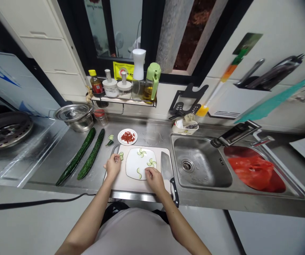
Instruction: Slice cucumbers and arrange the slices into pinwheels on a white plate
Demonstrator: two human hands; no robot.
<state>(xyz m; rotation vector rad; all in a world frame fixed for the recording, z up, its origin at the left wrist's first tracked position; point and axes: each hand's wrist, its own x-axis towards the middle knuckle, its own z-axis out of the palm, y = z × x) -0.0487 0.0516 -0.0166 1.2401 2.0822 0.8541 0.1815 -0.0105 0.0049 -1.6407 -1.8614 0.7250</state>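
Observation:
A white square plate (133, 164) sits on a pale cutting board (127, 184) on the steel counter, with several thin cucumber slices (142, 152) laid on it. My left hand (113, 165) rests at the board's left edge, fingers curled beside a small stack of cucumber slices (121, 155). My right hand (154, 180) is at the plate's front right edge, fingertips pinched at a slice. A cleaver (167, 170) lies on the board to the right of the plate, its black handle pointing toward me.
Two whole cucumbers (91, 156) lie on the counter (152, 134) to the left. A small plate of red bits (127, 136) stands behind the board. The sink (197, 163) is on the right, with a red basin (252, 171) beyond. A lidded pot (75, 115) and condiment shelf (123, 101) stand behind.

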